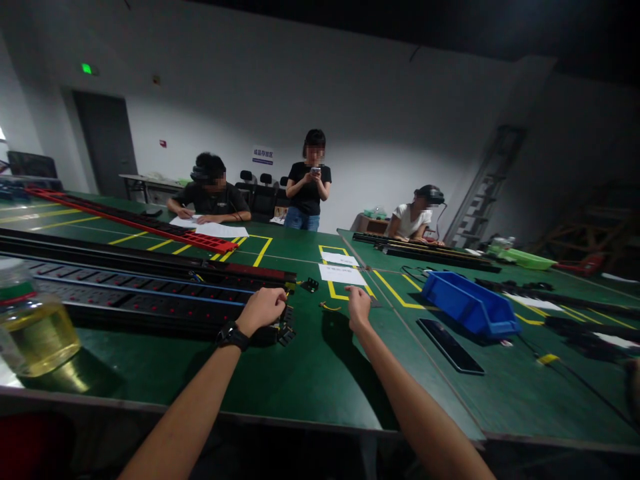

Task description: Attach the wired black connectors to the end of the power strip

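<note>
Left hand (261,308) is curled into a loose fist right at the near end of the long black power strip (150,297) — knuckles toward the camera, so I can't tell if the fingers actually pinch anything; they're resting against the end of the strip where a little yellow bit sticks out. There's a dark watch (233,335) on that wrist. The strip runs away to the left across the green table (310,373), rows of sockets with blue lines along it, and its far end is cut off by the frame edge.

Right hand (359,308) is out flat-ish on the table, fingers bent down, touching the surface just below a white sheet of paper (342,274) — whatever's under the fingertips is too small and dark to make out. A short yellow wire (330,307) lies between the two hands.

To the right: a blue plastic bin (470,305) and a black phone (450,345) lying flat just beside it. Bottom left, a clear bottle of yellowish liquid (31,323), partly cut off. Three people sit or stand at the far side, faces blurred.
</note>
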The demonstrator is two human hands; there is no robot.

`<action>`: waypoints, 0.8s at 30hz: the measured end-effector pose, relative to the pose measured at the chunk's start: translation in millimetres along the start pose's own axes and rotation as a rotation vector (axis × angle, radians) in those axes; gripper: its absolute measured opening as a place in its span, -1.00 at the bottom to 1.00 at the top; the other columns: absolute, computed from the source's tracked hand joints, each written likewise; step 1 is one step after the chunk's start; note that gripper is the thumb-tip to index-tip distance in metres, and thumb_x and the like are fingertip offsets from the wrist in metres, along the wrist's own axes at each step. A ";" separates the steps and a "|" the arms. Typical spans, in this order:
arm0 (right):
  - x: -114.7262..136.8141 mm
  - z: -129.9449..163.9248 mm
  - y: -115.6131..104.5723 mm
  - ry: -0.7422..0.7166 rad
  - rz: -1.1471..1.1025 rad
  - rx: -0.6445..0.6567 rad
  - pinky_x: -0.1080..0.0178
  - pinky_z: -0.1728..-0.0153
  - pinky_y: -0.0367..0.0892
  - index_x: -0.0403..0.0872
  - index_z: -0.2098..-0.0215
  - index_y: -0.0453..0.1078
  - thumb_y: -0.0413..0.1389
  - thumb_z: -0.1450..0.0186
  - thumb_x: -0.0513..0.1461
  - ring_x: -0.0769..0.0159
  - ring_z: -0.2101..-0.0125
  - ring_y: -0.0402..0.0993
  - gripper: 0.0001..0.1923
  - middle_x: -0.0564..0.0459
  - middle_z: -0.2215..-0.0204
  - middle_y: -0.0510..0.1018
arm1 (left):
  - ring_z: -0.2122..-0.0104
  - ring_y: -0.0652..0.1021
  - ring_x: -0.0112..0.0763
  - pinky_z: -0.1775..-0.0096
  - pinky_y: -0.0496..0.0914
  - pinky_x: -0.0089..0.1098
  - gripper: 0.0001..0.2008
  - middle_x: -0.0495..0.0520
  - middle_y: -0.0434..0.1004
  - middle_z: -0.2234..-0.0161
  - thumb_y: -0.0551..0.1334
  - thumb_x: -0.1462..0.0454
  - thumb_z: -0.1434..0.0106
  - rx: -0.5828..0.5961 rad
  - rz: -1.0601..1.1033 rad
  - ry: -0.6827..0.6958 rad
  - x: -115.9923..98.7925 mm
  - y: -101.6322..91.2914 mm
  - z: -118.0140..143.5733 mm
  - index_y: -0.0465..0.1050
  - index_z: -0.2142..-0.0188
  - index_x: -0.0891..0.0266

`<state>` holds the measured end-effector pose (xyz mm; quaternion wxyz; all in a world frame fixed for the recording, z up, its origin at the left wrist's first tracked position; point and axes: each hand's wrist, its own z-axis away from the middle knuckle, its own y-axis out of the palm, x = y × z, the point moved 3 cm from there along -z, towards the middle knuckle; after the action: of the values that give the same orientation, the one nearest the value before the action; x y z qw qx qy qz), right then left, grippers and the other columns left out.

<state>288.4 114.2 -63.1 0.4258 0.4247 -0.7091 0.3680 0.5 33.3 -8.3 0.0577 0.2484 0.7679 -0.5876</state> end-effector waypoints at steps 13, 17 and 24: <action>23.3 42.0 32.1 -0.320 0.903 0.331 0.01 -0.05 0.19 -0.01 -0.08 0.54 0.15 -0.36 -0.14 -0.07 -0.04 0.37 -0.65 -0.23 0.02 0.56 | 0.20 0.66 -0.26 0.17 0.41 -0.40 -0.75 0.08 0.72 0.21 0.16 0.35 -0.29 -0.016 -0.009 0.014 1.6 3.0 -1.5 0.64 0.21 0.14; 28.1 46.7 34.2 -0.345 0.915 0.416 -0.04 -0.05 0.18 -0.04 0.11 0.61 0.11 -0.39 -0.16 -0.09 -0.02 0.37 -0.75 -0.24 0.07 0.58 | 0.20 0.66 -0.24 0.18 0.41 -0.39 -0.75 0.08 0.72 0.21 0.17 0.35 -0.29 -0.010 -0.003 0.006 1.1 2.4 -1.0 0.64 0.20 0.14; 29.3 44.5 31.1 -0.351 0.708 0.455 0.06 -0.06 0.18 0.04 0.25 0.59 0.16 -0.35 -0.23 0.03 0.04 0.42 -0.86 -0.08 0.21 0.62 | 0.19 0.66 -0.23 0.17 0.42 -0.39 -0.75 0.09 0.72 0.20 0.16 0.34 -0.31 -0.008 -0.015 0.009 -1.8 -0.4 -0.1 0.63 0.19 0.14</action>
<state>238.8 77.9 -57.4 0.0430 0.2950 -0.7733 0.5596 1.9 32.7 -7.2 0.0507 0.2453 0.7722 -0.5839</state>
